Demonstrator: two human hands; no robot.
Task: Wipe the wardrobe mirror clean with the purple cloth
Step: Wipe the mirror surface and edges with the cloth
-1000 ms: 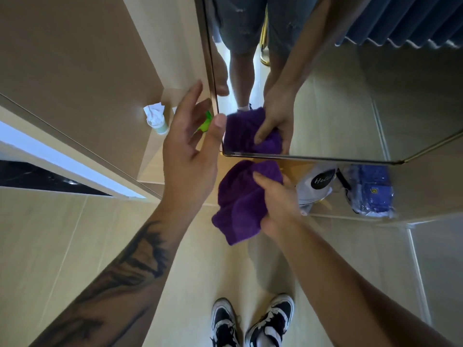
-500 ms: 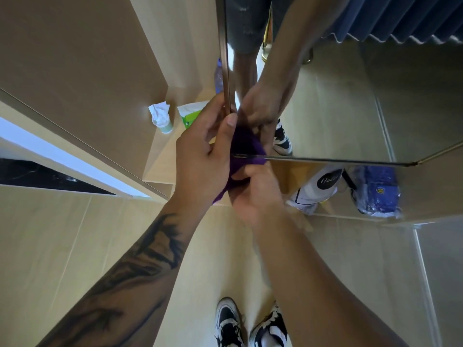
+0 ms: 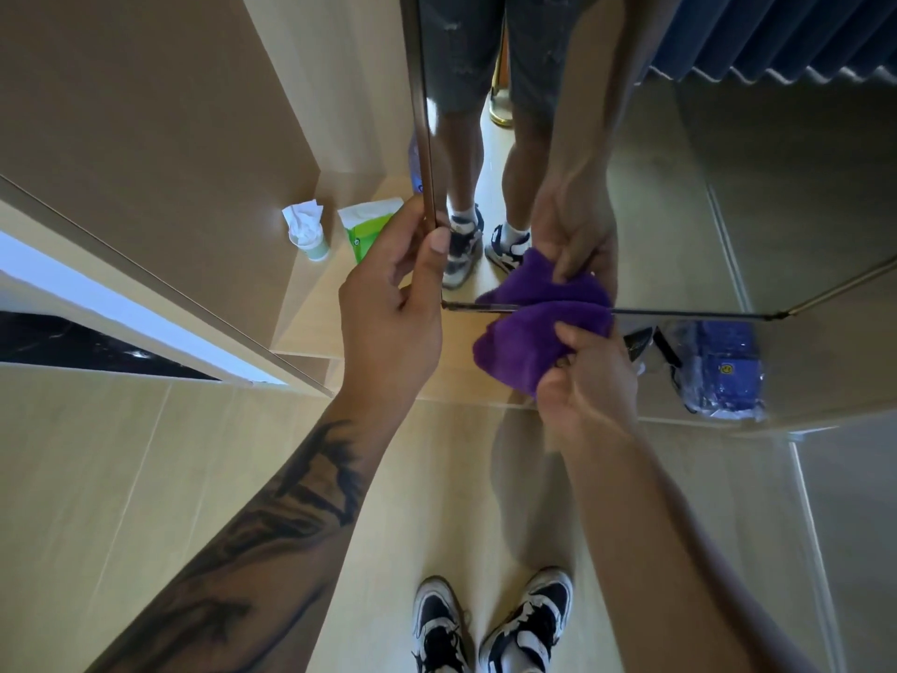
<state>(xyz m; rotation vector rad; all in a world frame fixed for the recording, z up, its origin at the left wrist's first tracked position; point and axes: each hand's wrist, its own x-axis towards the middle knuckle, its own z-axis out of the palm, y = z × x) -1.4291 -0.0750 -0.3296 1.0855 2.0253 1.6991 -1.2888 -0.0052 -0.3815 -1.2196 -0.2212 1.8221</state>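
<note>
The wardrobe mirror [image 3: 679,196] fills the upper right of the head view, with a thin dark frame along its left and bottom edges. My right hand [image 3: 582,381] grips the bunched purple cloth [image 3: 524,342] and presses it against the mirror's bottom edge, a little right of the lower left corner. The cloth's reflection shows just above the frame. My left hand [image 3: 393,303] holds the mirror door's left edge, thumb on the glass side and fingers behind it.
A white tissue in a small green cup [image 3: 308,235] and a green wipes pack [image 3: 366,225] stand on the floor behind the door. A white bag [image 3: 640,342] and a blue packet [image 3: 723,371] lie under the mirror. My shoes [image 3: 490,624] are on the tiled floor.
My right hand has slid the cloth to the right along the bottom edge, away from the corner. My left hand went from hovering open to gripping the door's left edge.
</note>
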